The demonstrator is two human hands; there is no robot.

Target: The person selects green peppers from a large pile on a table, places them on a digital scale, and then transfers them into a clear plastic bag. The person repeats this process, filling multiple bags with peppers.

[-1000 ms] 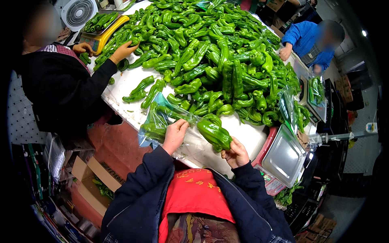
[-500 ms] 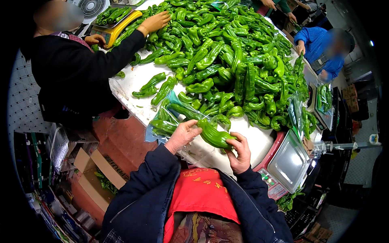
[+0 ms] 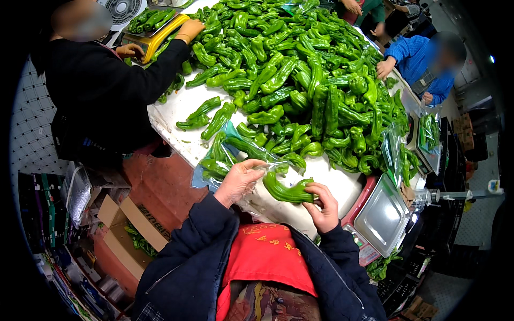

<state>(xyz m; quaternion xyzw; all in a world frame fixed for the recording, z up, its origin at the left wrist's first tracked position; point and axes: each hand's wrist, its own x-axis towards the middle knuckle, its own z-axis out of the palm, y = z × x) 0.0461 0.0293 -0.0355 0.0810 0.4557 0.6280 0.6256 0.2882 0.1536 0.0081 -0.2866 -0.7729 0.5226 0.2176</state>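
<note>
Between the thumb and fingers of my right hand [image 3: 323, 207] is one curved green pepper [image 3: 286, 191], held by its right end above the near edge of the white table [image 3: 337, 184]. My left hand [image 3: 239, 182] pinches the mouth of a clear plastic bag [image 3: 235, 154]. Several peppers show inside the bag, which lies on the table edge with a bluish side. The held pepper's left end is close to the bag's opening and apart from my left fingers. A large heap of green peppers [image 3: 305, 75] spreads beyond both hands.
A scale with a metal pan [image 3: 383, 208] stands right of me, more bags behind it. A yellow scale [image 3: 166, 33] bearing peppers is far left, beside a person in black [image 3: 101, 80]. Another person in blue [image 3: 409, 51] works far right. An open cardboard box [image 3: 120, 238] sits lower left.
My right hand has moved slightly right and down, drawing the pepper away from my left fingers. The person in black has pulled a hand back toward the yellow scale.
</note>
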